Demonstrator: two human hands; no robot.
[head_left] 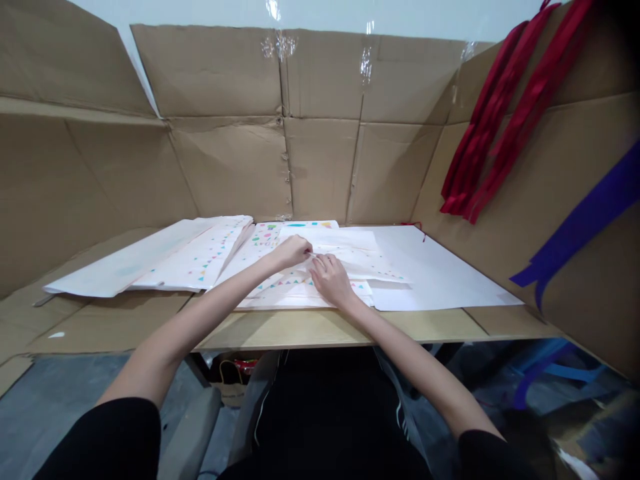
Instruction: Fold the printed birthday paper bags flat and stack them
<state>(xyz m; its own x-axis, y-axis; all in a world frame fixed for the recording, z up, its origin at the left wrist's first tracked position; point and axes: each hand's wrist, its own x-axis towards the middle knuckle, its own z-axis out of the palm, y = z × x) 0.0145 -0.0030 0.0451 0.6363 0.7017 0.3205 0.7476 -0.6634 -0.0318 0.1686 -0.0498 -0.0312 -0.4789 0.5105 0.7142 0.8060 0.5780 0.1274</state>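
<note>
The paper bag (320, 267) lies flat on the table (320, 330), thin, light and easily creased; it is probably best taken at an edge or fold. The left hand (291, 252) pinches its top layer with fingers pressed together. Just beside that grip, the right hand (331, 280) lies spread, pressing down. Both arms reach forward.

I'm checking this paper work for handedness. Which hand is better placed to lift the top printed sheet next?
Probably the left hand: its fingertips already pinch at the top printed sheet near its edge. The right hand lies flat on the stack, better placed to hold the lower sheets down.
</note>
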